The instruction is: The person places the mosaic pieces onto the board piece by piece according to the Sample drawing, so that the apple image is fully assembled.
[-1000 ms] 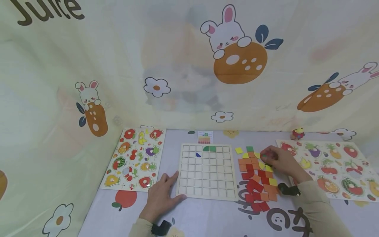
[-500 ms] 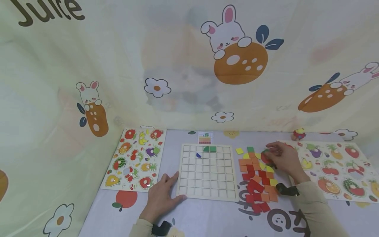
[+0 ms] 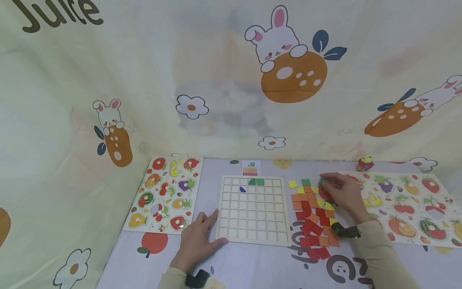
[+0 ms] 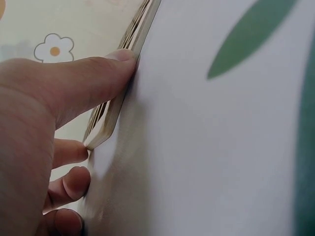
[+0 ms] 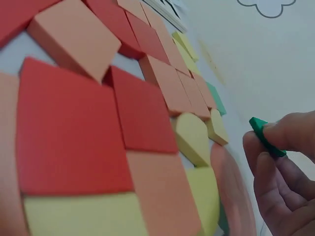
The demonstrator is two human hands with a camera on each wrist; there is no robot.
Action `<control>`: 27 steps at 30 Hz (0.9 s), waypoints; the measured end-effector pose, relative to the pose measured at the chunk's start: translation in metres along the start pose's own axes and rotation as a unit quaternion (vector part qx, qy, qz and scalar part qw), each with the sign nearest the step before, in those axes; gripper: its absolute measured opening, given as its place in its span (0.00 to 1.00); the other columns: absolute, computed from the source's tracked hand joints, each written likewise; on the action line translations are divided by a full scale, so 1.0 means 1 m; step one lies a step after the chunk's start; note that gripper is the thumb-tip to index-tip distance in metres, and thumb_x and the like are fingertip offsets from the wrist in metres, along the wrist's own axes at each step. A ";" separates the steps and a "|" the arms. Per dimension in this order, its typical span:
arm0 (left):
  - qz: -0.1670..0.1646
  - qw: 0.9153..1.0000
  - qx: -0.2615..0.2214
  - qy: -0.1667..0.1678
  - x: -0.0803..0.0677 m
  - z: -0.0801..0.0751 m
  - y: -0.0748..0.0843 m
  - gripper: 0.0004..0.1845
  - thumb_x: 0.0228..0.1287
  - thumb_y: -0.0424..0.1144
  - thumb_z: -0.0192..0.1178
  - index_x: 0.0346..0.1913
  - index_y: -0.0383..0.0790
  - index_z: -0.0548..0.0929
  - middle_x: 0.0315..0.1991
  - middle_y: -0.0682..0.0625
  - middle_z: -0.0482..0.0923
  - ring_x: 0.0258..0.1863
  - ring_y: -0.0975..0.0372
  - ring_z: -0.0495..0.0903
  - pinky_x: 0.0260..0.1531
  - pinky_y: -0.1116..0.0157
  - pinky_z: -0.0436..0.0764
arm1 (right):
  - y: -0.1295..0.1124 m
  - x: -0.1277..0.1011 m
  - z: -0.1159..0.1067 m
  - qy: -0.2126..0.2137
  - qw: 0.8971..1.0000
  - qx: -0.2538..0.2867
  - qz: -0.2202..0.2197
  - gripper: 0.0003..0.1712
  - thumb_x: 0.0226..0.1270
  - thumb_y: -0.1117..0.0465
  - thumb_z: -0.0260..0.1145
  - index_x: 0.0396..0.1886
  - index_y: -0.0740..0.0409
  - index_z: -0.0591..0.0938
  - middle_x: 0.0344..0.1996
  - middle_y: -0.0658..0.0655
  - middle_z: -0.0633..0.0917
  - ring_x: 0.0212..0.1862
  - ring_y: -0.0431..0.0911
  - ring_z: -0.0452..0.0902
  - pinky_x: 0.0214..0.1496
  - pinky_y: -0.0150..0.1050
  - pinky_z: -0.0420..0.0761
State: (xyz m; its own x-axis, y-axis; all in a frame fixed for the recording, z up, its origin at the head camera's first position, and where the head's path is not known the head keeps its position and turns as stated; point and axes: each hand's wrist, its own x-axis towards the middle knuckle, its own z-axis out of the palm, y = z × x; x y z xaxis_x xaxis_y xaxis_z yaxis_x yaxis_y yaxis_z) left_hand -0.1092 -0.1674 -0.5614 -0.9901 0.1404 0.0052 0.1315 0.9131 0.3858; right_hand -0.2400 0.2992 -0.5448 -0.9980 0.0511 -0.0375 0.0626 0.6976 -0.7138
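Note:
My left hand [image 3: 196, 241] rests at the near left corner of a pale wooden grid board [image 3: 253, 212], its thumb against the front edge and index finger against the left edge. The board's top row bears a green rounded tile [image 3: 252, 182] and a green square tile [image 3: 260, 182]; a small blue piece [image 3: 242, 189] lies below them. Over the far right of the loose tiles, my right hand [image 3: 343, 194] pinches a small green tile [image 5: 267, 138] between thumb and fingers. Its full outline is partly covered by the fingertips.
Red tiles [image 3: 310, 227], orange tiles [image 3: 332, 233] and yellow tiles [image 3: 329, 206] lie right of the board. A small pattern card [image 3: 250, 168] stands behind it. Fruit puzzle boards flank the area, one left [image 3: 164, 190] and one right [image 3: 411, 204]. A small figurine [image 3: 365, 163] sits at the back.
My right hand's fingers lifted and rearranged, then drew together around the green tile, over the red printed fruit. The left hand and the board have stayed in place.

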 end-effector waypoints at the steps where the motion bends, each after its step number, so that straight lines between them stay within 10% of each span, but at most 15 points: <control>1: 0.000 1.000 0.000 0.000 0.000 0.000 0.000 0.50 0.53 0.67 0.76 0.78 0.54 0.74 0.37 0.56 0.67 0.28 0.67 0.62 0.25 0.70 0.59 | 0.000 0.000 0.001 -0.001 1.000 0.004 0.004 0.30 0.79 0.42 0.64 0.70 0.57 0.80 0.64 0.68 0.83 0.64 0.66 0.81 0.55 0.51 0.85; 20: -0.001 1.000 0.000 0.001 0.000 0.001 0.000 0.49 0.53 0.68 0.75 0.78 0.54 0.74 0.37 0.57 0.66 0.28 0.67 0.61 0.25 0.70 0.58 | -0.017 0.004 0.018 -0.006 0.999 0.051 -0.015 0.32 0.79 0.39 0.63 0.70 0.53 0.81 0.55 0.66 0.89 0.49 0.56 0.86 0.37 0.32 0.82; 27: -0.002 1.000 -0.007 0.002 0.000 0.001 0.000 0.49 0.54 0.67 0.75 0.78 0.53 0.74 0.37 0.57 0.66 0.28 0.67 0.61 0.25 0.70 0.58 | -0.025 0.004 0.023 -0.040 0.997 0.059 -0.024 0.35 0.75 0.37 0.67 0.72 0.51 0.80 0.57 0.63 0.89 0.58 0.60 0.87 0.49 0.32 0.82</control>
State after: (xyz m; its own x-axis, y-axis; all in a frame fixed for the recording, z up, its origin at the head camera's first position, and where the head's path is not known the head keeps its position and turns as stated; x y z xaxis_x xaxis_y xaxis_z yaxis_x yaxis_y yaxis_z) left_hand -0.1095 -0.1673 -0.5620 -0.9908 0.1348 0.0082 0.1269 0.9086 0.3978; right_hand -0.2460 0.2657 -0.5435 -0.9978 -0.0406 -0.0528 0.0172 0.6094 -0.7927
